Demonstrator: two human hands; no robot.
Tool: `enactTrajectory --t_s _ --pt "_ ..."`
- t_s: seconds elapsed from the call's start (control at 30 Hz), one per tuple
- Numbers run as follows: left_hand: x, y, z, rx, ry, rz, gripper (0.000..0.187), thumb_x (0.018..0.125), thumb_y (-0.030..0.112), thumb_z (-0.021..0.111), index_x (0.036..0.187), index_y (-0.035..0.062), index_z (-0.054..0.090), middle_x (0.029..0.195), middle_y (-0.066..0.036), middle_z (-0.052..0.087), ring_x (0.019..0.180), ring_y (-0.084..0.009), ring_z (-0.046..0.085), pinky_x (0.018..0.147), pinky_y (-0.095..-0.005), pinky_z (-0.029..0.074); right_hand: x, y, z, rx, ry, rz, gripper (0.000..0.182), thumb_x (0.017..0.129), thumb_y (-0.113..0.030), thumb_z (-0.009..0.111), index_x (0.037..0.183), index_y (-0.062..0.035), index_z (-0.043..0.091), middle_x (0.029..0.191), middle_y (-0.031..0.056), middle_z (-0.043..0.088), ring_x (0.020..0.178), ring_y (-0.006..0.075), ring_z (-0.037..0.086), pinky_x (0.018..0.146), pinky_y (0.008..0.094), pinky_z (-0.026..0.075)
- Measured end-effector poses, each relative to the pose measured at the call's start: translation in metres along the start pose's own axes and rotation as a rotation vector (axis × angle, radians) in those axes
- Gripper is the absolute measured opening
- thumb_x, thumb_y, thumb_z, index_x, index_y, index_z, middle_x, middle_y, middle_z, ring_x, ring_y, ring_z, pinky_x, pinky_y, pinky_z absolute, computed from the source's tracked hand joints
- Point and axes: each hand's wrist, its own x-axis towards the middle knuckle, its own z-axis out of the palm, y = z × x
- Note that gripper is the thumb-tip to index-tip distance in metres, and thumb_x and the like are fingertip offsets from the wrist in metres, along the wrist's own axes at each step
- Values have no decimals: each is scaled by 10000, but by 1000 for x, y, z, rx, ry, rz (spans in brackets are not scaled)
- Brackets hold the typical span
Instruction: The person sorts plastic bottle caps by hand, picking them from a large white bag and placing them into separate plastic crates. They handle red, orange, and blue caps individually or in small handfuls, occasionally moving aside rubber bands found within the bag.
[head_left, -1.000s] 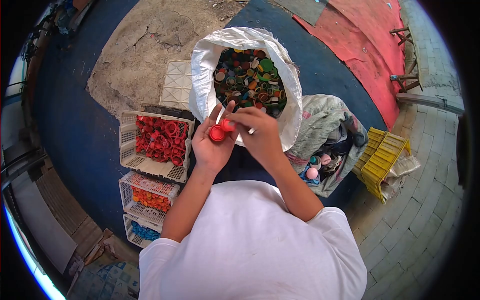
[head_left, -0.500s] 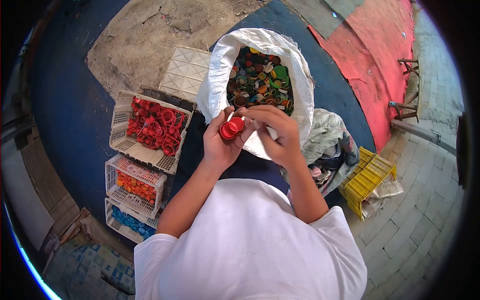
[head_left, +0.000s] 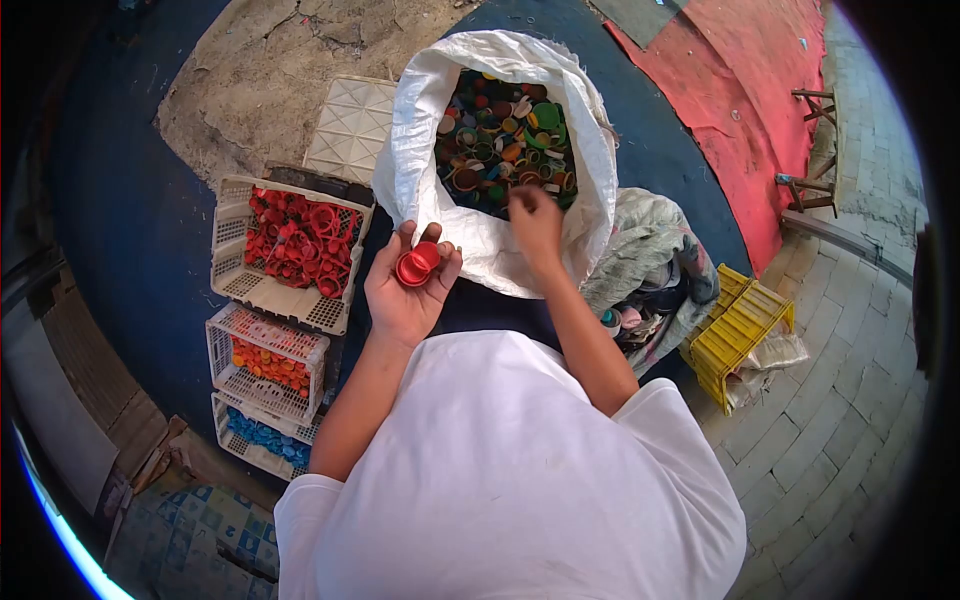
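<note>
Red plastic caps (head_left: 416,264) rest in my left hand (head_left: 405,308), whose fingers curl up around them just outside the near left rim of a white woven sack (head_left: 408,130). Mixed plastic caps (head_left: 508,150) in green, brown, orange, white and other colours fill the sack. Over its near inner side, my right hand (head_left: 538,228) reaches in, fingers bent down at the edge of the caps. Its fingertips are closed together, and whatever they pinch is too small or hidden to make out.
On the left stand crates of red caps (head_left: 300,240), orange caps (head_left: 270,365) and blue caps (head_left: 265,438). A pale crate (head_left: 348,130) lies behind them. To the right are a stuffed grey sack (head_left: 640,245) and a yellow crate (head_left: 735,335).
My right hand has left the red caps beside my left hand and moved into the sack. My left hand, still holding the caps, has shifted slightly left in view.
</note>
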Motion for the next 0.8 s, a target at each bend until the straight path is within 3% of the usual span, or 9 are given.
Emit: enactTrajectory --t_s 0.1,0.2,0.33,0.43,0.47,0.57,0.8 --pt "-2 2 7 8 -11 -8 252 1017 263 540 1182 86 611 1212 -166 608 1060 -320 629 1019 -480 536 38 40 -3 -215 269 -76 403 804 -58 658 1200 10 636 1162 205 660 1065 335 646 917 379 495" --pt "0 2 12 25 -60 -24 264 1028 270 520 1195 84 604 1215 -165 608 1063 -319 629 1028 -485 524 70 62 -20 -322 345 -165 542 775 -63 671 1302 9 566 1261 233 608 1175 387 588 996 416 464" --pt "0 2 18 38 -72 -38 269 1029 268 513 1202 78 596 1219 -166 607 1056 -320 634 1035 -495 513 93 56 -40 -454 330 14 612 750 -110 666 1343 -5 555 1313 251 596 1248 403 553 1060 451 438" --pt "-4 3 23 46 -74 -55 270 1028 263 513 1204 73 589 1214 -169 611 1049 -322 638 1036 -497 510 107 43 -63 -475 186 220 604 766 -80 595 1360 4 522 1286 287 605 1240 430 553 1069 462 417" --pt "-5 3 24 42 -82 -55 273 1026 265 515 1202 69 587 1207 -169 614 1046 -323 641 1038 -497 509 117 54 -66 -598 159 248 532 807 -159 595 1321 -22 566 1224 275 646 1193 417 596 1024 458 459" --pt "-7 3 23 28 -86 -57 274 1027 268 517 1200 69 589 1200 -168 617 1044 -320 641 1033 -494 511 123 46 -72 -612 60 376 458 830 -186 594 1269 -58 589 1220 260 654 1188 398 607 1005 456 473" --pt "-16 4 14 33 -85 -44 281 1025 271 522 1202 64 591 1193 -160 623 1043 -307 639 1017 -485 521 117 46 -57 -657 3 251 413 828 -171 594 1236 -109 587 1183 242 666 1215 402 581 996 472 478"
